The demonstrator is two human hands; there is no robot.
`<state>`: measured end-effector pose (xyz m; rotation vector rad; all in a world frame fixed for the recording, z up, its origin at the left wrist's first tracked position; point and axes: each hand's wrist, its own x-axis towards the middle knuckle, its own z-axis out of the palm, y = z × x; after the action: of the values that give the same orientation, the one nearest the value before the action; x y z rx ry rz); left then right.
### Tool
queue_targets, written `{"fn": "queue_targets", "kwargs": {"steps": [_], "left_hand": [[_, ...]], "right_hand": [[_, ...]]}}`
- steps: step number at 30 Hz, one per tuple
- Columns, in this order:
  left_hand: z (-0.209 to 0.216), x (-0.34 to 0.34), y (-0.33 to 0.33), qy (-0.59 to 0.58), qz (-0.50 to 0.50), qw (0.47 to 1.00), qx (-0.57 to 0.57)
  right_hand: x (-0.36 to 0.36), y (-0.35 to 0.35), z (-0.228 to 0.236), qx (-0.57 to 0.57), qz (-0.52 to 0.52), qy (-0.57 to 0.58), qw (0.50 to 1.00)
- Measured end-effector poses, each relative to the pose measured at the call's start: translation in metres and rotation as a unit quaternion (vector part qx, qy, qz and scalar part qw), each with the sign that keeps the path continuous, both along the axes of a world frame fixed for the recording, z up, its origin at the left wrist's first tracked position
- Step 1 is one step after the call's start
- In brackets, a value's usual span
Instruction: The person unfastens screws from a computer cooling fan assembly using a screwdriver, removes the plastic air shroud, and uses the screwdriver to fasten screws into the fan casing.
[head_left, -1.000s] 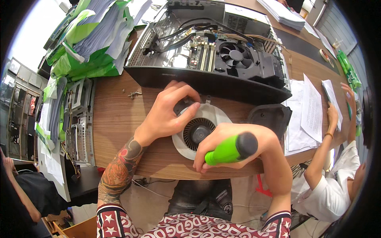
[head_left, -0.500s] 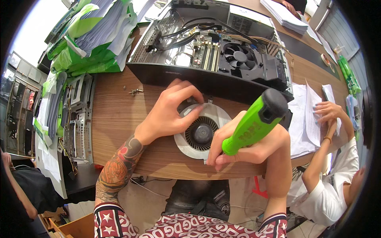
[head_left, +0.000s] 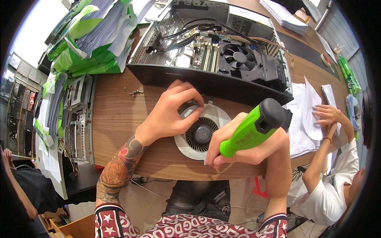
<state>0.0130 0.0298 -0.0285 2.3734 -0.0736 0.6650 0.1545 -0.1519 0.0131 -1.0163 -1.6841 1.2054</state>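
A round blower fan point(head_left: 183, 147) with a pale ring-shaped housing and a dark hub lies flat on the wooden table in front of me. My left hand point(head_left: 174, 110) grips its upper left rim between thumb and curled fingers. My right hand point(head_left: 248, 143) is closed round a screwdriver point(head_left: 250, 131) with a thick bright green handle and a black end cap. The handle leans up and to the right; its tip is hidden behind my fingers, by the fan's lower right edge. Some small screws point(head_left: 136, 92) lie left of my left hand.
An opened black computer case point(head_left: 206, 81) with a board, cables and a cooling fan stands just beyond my hands. Paper stacks in green wrapping point(head_left: 93, 55) and metal frames point(head_left: 80, 131) are on the left. At the right, a person's hands point(head_left: 329, 115) rest by loose papers point(head_left: 299, 137).
The screwdriver handle has dipped slightly down and left, tilting more toward me. My left hand and the fan have hardly moved. At the right, the person's hands have shifted a little on the papers.
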Motion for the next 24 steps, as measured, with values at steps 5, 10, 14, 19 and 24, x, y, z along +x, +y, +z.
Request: {"fn": "queue_targets", "kwargs": {"steps": [5, 10, 14, 19, 24], "left_hand": [[0.0005, 0.0011, -0.0010, -0.001, -0.003, 1.000, -0.005], [0.0015, 0.0020, -0.0021, -0.017, -0.004, 1.000, -0.005], [0.0000, 0.0010, -0.0009, -0.012, -0.004, 1.000, -0.001], [0.0014, 0.0017, -0.0018, -0.015, -0.007, 1.000, 0.003], [0.0019, 0.0010, -0.0019, -0.011, -0.007, 1.000, -0.002]], "right_hand": [[-0.0028, -0.0022, -0.0034, 0.022, -0.026, -0.008, 0.999], [-0.0025, -0.0021, -0.0001, 0.015, -0.011, 0.018, 1.000], [-0.0035, -0.0016, 0.0002, 0.029, -0.014, 0.002, 0.999], [-0.0054, -0.0020, 0.0006, 0.041, -0.017, 0.017, 0.999], [-0.0063, -0.0022, 0.0025, 0.009, -0.011, -0.010, 1.000]]}}
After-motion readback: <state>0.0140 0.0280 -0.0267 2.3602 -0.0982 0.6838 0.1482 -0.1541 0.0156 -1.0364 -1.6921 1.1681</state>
